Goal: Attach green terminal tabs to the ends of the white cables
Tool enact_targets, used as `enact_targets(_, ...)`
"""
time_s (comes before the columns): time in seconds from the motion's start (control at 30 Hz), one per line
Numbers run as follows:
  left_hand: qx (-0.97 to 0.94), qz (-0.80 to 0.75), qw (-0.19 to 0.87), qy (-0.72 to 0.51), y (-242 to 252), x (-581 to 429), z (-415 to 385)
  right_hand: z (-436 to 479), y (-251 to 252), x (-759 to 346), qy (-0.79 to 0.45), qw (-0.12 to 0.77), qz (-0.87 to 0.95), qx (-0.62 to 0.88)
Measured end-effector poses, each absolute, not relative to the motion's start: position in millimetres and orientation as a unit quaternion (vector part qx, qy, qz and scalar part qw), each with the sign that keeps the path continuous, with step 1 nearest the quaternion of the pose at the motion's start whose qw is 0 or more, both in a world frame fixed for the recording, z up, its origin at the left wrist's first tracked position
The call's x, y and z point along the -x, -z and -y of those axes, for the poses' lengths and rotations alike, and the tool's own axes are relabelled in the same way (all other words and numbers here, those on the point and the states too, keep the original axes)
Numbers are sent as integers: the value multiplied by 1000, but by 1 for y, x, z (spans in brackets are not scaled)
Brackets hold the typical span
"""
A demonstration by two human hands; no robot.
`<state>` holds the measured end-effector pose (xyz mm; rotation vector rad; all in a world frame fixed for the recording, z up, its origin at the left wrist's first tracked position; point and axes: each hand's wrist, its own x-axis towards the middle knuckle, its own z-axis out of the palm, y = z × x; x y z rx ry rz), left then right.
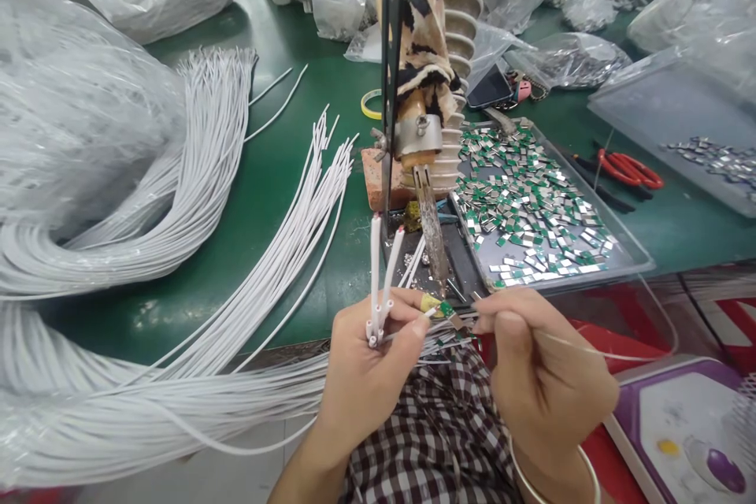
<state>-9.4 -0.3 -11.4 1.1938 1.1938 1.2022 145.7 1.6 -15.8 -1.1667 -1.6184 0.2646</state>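
My left hand (366, 362) is closed around several short white cables (378, 276) that stand up between its fingers, and its fingertips pinch a small green circuit board (446, 309) with a wire end. My right hand (531, 362) is closed in a pinch on thin solder wire (591, 350), its tip touching the board. Both hands sit just below the soldering iron tip (434, 240), which hangs from a clamp on a black stand (390, 55).
A metal tray (626, 252) of several small green boards lies right of the iron. Long white cables (283, 244) fan across the green table (295, 55); large bundles lie left. Red-handled cutters (629, 169), a phone (490, 87) and plastic bags sit behind.
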Motion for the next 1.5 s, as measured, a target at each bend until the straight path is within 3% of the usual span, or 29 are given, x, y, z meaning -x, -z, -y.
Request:
enact_targets(0.2, -444, -519, 500, -532, 21, 14, 15, -32, 25, -151, 41, 285, 780, 556)
enact_targets(0.27, -431, -515, 499, -547, 22, 16, 20, -34, 25, -153, 41, 250, 801, 542)
enact_targets(0.33, -414, -504, 495, -574, 22, 19, 23, -31, 20, -155, -13, 275, 813, 514)
enact_targets(0.47, -374, -485, 487, -623, 22, 25, 28, -18, 3, -158, -241, 373, 758, 478)
enact_targets(0.6, -370, -480, 490, -627, 21, 27, 31, -17, -4, -156, -406, 403, 673, 469)
enact_targets(0.8, -366, -497, 487, -618, 19, 25, 34, -16, 1, -157, -497, 429, 593, 466)
enact_targets(1.13, -365, -504, 497, -605, 21, 23, 32, 9, 6, -148, -211, 512, 669, 496)
enact_targets(1.27, -354, -508, 498, -607, 20, 23, 31, 6, 10, -154, -145, 497, 716, 468)
enact_targets(1.5, -420, -494, 507, -568, 20, 16, 18, -35, 29, -161, -9, 385, 785, 484)
